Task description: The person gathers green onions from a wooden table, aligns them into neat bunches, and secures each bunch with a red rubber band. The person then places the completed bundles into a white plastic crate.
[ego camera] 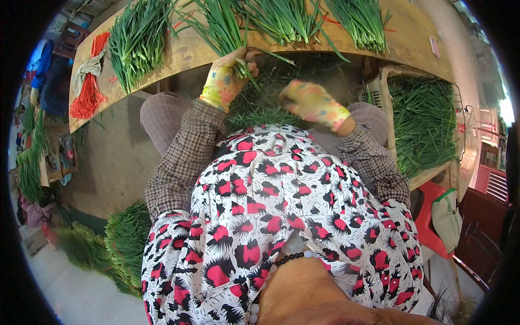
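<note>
My left hand [225, 79], in a yellow floral glove, grips the pale stem ends of a bunch of garlic chives [221, 28] at the table's near edge. The green leaves of that bunch spread away over the wooden table [191, 57]. My right hand [310, 101], gloved alike, hovers over my lap. It is blurred, and its fingers look curled; whether they hold anything is unclear. Below and between both hands lies a heap of loose green leaves [264, 109]. One loose leaf [278, 56] sticks out over the table's edge.
More chive bunches [138, 40] lie along the table, with red ties [332, 20] near some. Red plastic strips [89, 93] bound with cloth rest at the left end. A crate of cut leaves [424, 122] stands at my right. Bundled chives [128, 239] sit on the floor at left.
</note>
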Motion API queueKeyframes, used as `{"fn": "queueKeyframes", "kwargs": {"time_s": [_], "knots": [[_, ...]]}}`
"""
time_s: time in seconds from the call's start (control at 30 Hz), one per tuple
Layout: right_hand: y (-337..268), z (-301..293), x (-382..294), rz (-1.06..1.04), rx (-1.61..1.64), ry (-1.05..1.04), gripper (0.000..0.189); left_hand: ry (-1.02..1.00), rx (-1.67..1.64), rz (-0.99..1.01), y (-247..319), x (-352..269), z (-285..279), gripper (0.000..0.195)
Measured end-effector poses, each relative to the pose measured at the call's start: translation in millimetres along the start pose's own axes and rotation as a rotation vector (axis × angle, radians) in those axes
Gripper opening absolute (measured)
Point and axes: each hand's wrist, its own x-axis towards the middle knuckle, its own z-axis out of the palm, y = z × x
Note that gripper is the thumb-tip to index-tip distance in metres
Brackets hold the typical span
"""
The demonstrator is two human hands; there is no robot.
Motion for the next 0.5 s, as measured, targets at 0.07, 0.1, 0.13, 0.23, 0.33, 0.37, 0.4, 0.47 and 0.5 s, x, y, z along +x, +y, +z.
{"fn": "queueKeyframes", "kwargs": {"time_s": [0.07, 0.1, 0.13, 0.23, 0.33, 0.37, 0.4, 0.47, 0.5], "knots": [[6.5, -15.5, 6.0, 0.016, 0.251, 0.38, 0.031, -0.054, 0.071, -0.011, 0.4, -9.9, 1.3, 0.021], [8.6, -21.7, 13.2, -0.053, 0.288, 0.609, 0.034, -0.08, 0.086, -0.039, -0.7, -14.1, 4.2, 0.022], [8.6, -24.6, 24.5, -0.006, 0.357, 0.625, 0.035, -0.102, 0.101, -0.067, -1.5, -17.3, 8.4, 0.023], [11.0, -29.6, 63.6, 0.021, 0.467, 0.632, 0.039, -0.131, 0.17, -0.116, -4.7, -25.7, 23.3, 0.025], [14.5, -16.4, 82.8, 0.015, 0.511, 0.427, 0.037, -0.191, 0.215, -0.07, -3.4, -33.2, 32.8, 0.026], [13.4, -6.4, 84.0, 0.079, 0.468, 0.394, 0.033, -0.183, 0.185, -0.047, -0.7, -33.9, 33.9, 0.027], [14.9, 1.3, 78.9, -0.001, 0.439, 0.367, 0.031, -0.219, 0.145, -0.023, 5.3, -35.4, 33.8, 0.027], [14.7, 20.0, 62.0, -0.137, 0.269, 0.202, 0.027, -0.26, 0.129, 0.032, 15.0, -34.4, 32.1, 0.029], [13.4, 26.4, 51.8, -0.212, 0.11, 0.065, 0.025, -0.298, 0.08, 0.053, 20.1, -34.0, 31.1, 0.032]]}}
